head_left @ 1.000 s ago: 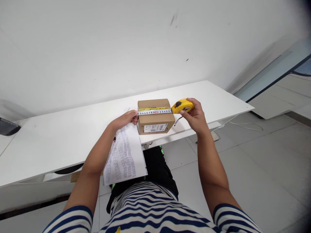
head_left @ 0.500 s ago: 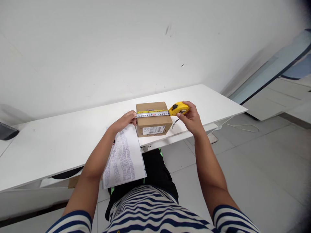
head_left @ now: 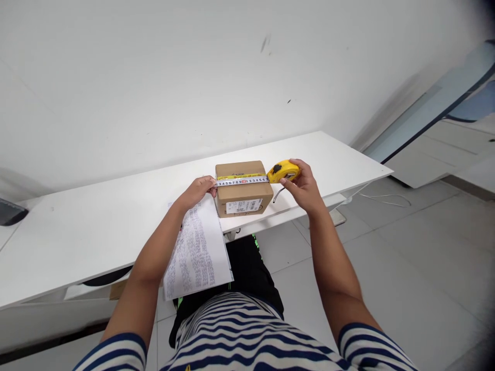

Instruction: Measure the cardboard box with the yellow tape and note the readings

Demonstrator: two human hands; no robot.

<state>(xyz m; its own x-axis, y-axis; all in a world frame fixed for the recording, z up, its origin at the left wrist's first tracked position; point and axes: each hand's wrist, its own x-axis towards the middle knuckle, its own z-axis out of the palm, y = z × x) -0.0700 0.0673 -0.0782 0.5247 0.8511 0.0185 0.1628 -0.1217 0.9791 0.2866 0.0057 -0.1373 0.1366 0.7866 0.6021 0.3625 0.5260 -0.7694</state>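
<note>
Head view: a smooth white table (head_left: 96, 221) spans the scene, a flat paper sheet (head_left: 199, 257) of dense writing overhanging its near edge. On the tabletop, a squared, matt cardboard box (head_left: 243, 193) lies with its long axis running left to right. The right hand (head_left: 305, 188) grips a rounded yellow tape measure (head_left: 285, 170) beside the box's right end, pointing left; its thin, numbered blade (head_left: 232, 183) stretches straight across the box's top, pinched at the left edge by the left hand (head_left: 199, 191).
</note>
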